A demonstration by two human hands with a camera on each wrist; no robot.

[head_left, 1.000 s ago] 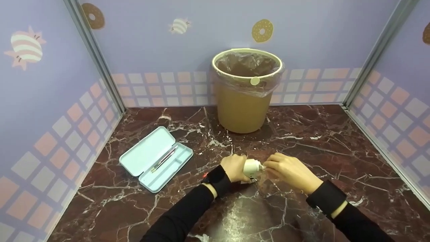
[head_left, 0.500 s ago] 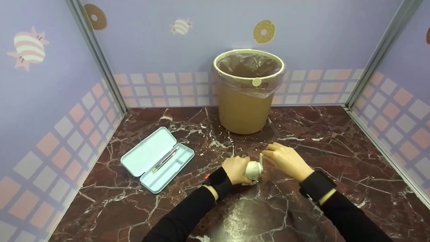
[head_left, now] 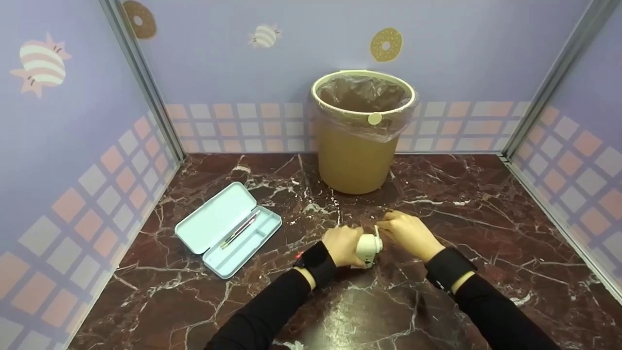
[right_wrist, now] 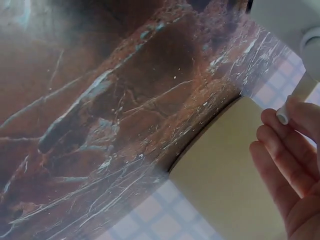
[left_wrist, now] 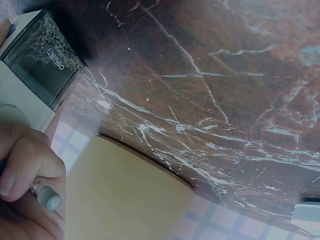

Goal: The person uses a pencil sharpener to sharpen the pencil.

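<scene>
While my left hand [head_left: 342,244] grips the boxy white plastic sharpener [head_left: 366,249], my right hand [head_left: 406,234] should evenly turn its pinched white crank [head_left: 377,231].

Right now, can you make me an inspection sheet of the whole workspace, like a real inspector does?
Surface: dark red-brown marbled tabletop, pale veins, a shiny glare toward the front.
Job's things: whitish sharpener; shavings show in its see-through box; pencil, only its end visible in the left wrist view.
Clutter: open light-blue case to the left, two slim pens or pencils inside.
Grips: left grip holds the sharpener; right grip pinches the crank.
Cables: nothing seen.
Surroundings: tan bin with a clear liner at the back; patterned walls behind and on both sides.
</scene>
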